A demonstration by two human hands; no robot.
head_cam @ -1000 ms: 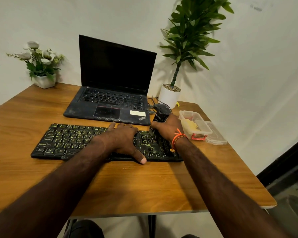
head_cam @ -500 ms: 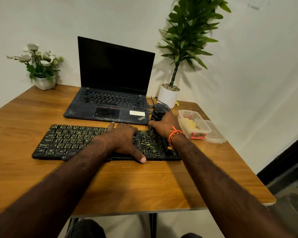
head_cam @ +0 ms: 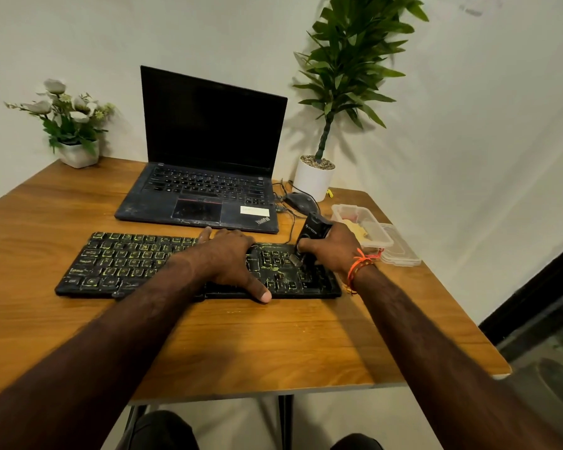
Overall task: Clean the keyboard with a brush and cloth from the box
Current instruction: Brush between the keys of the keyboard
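The left hand [head_cam: 231,258] lies flat with fingers spread on the middle of the black keyboard [head_cam: 137,264], thumb at its near edge, pinning it to the wooden bench [head_cam: 257,345]. The right hand [head_cam: 333,246] is curled round a black brush [head_cam: 312,233], whose lower end meets the keys at the keyboard's right end, just beside the left hand. Just beyond the right hand sits the clear box [head_cam: 361,222] holding a yellow cloth [head_cam: 358,228], its lid [head_cam: 400,251] alongside.
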